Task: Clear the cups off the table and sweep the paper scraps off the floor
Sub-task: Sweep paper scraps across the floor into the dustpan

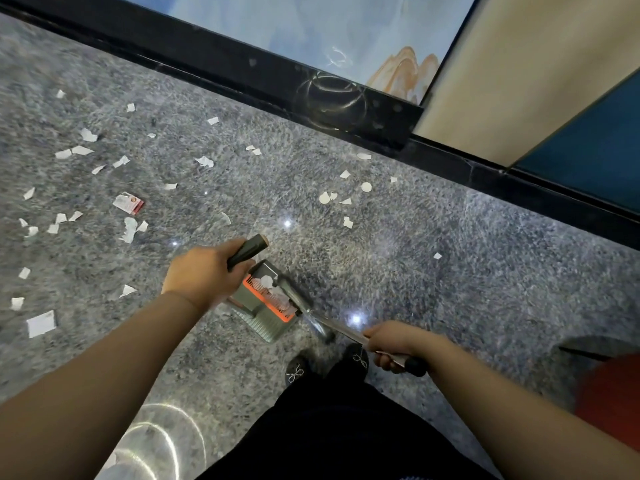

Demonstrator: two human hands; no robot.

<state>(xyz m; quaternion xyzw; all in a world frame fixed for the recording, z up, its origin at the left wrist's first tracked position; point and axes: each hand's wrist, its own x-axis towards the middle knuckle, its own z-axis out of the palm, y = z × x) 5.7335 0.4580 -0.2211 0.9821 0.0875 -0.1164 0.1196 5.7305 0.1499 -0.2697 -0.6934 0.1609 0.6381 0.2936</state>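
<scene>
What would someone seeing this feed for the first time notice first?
Probably the white torn paper scraps strewn over the speckled grey stone floor, thickest at the left. Next, at centre, the left hand grips the black handle of a grey dustpan with an orange comb edge, already holding some scraps, while the right hand holds a metal broom handle with a black end grip beside it.

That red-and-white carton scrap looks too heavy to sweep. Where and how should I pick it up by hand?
Judging by its pose, pinch the red-and-white carton scrap across its short edges from above. It lies flat on the floor, apart from the paper scraps, so nothing blocks a straight-down reach.
</scene>
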